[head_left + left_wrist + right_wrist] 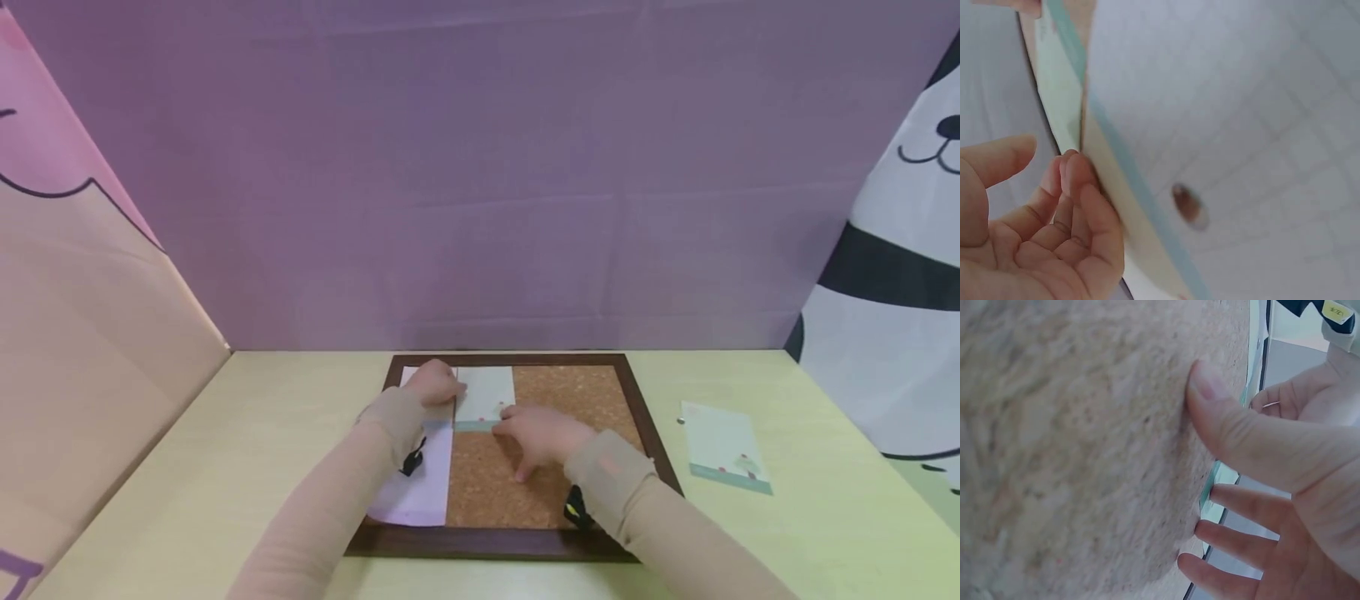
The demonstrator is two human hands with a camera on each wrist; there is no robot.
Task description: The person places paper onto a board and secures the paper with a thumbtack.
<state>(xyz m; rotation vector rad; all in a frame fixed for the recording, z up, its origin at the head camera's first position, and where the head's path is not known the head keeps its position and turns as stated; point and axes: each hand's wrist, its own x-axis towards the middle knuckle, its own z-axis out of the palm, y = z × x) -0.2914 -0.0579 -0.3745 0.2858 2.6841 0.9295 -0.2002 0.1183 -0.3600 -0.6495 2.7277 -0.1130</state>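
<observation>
- A rectangular corkboard [517, 492] with a dark brown frame lies on the pale yellow bench [292, 408].
- A white rectangular paper sheet with a teal band along its lower edge [482, 385] lies on the upper middle of the cork, its top close to the frame.
- The left hand [435, 382] is at that sheet's left edge, fingers loosely bent. Its grip is apart: the left wrist view shows the thumb standing clear of the fingers.
- The right hand [546, 432] is at the sheet's lower right corner, fingertips by the teal band. Its grip is apart too, fingers spread and thumb held away over the cork; whether the thumb touches the cork I cannot tell.
- A lavender paper sheet [429, 500] covers the board's lower left, partly beneath the left forearm.
- In the left wrist view, a pale gridded sheet with a light blue band [1260, 125] fills the right side, bearing a small shiny brown oval [1190, 207].
- Right of the board, a second white sheet with a teal band [722, 442] lies on the bench, a small dark round piece [681, 421] just beside its upper left corner.
- A purple cloth [480, 183] hangs behind.
</observation>
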